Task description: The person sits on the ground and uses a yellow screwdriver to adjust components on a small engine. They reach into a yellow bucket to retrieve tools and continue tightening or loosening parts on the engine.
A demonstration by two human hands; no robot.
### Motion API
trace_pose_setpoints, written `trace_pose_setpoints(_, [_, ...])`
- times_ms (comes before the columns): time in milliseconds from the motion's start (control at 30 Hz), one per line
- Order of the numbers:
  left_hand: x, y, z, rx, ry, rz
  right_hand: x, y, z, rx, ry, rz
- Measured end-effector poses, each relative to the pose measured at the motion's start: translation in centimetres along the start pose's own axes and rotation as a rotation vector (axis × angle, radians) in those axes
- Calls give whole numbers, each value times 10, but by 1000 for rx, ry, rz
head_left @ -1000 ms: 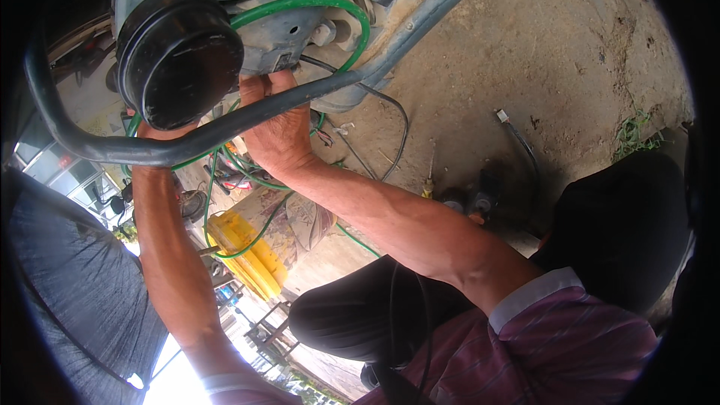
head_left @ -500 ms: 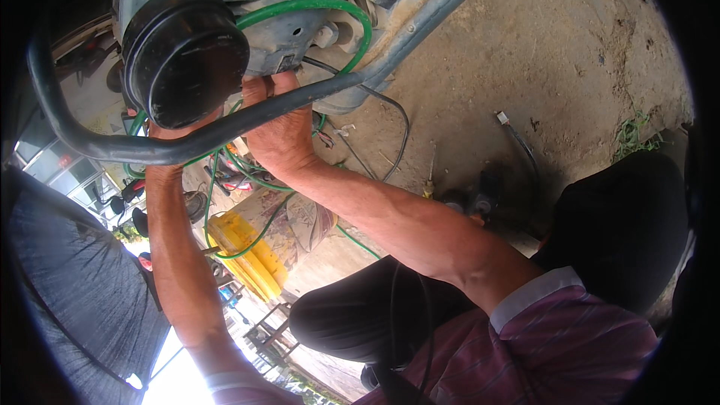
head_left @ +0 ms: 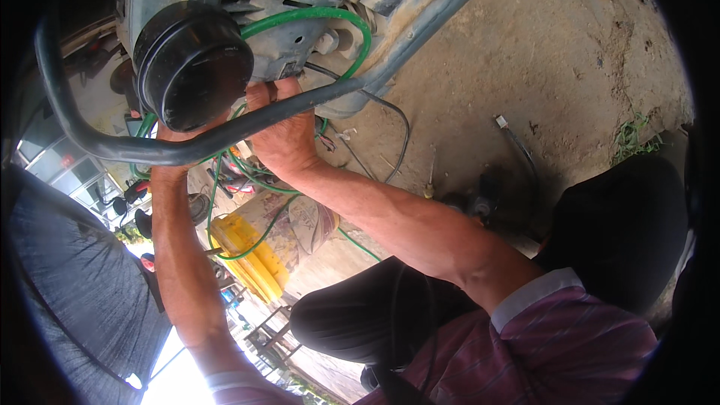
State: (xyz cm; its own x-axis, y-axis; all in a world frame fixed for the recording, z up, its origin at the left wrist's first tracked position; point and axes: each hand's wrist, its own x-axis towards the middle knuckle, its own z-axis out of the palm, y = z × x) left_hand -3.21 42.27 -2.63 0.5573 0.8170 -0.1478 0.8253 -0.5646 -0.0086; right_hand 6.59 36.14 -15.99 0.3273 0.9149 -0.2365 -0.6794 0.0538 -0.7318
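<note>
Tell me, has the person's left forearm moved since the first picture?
Yes, slightly to the right: the left forearm now appears closer to the yellow object, which has barely shifted in view.

Bright daylight burns to white at the lower left, beside the dark fabric sheet (head_left: 82, 277); the dirt ground (head_left: 555, 52) dims toward the black trousers (head_left: 622, 214), the black canister (head_left: 202, 75) carries a dull sheen, fine detail looks soft, and black fisheye vignetting swallows the corners
</note>
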Motion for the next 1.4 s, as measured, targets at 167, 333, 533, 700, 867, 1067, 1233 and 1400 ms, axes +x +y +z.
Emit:
trace_pose_setpoints(167, [-10,-5,0,-135,-38,-141,0,9,1,-158,-2,-127])
trace_pose_setpoints(333, [-14,-11,7,-269,-16,-155,0,8,-1,-135,-79,-34])
trace_pose_setpoints(533, [-13,1,2,-130,-58,-135,3,-4,-4,-60,-56,-29])
trace_pose_setpoints(700, [-15,19,6,-60,55,-129,1,1,-5,-127,-48,-87])
trace_pose_setpoints(867, [-47,81,19,-401,390,-712,-3,3,-7,-225,-59,-156])
trace_pose_setpoints(1067, [-144,158,135,-956,482,-983,-7,5,-5,-75,-25,-48])
trace_pose_setpoints(1233, [-187,288,262,-1201,36,-1146,-4,4,-4,134,-153,254])
trace_pose_setpoints(1400, [-212,334,335,-1642,-433,-1355,5,-10,-7,204,-185,229])
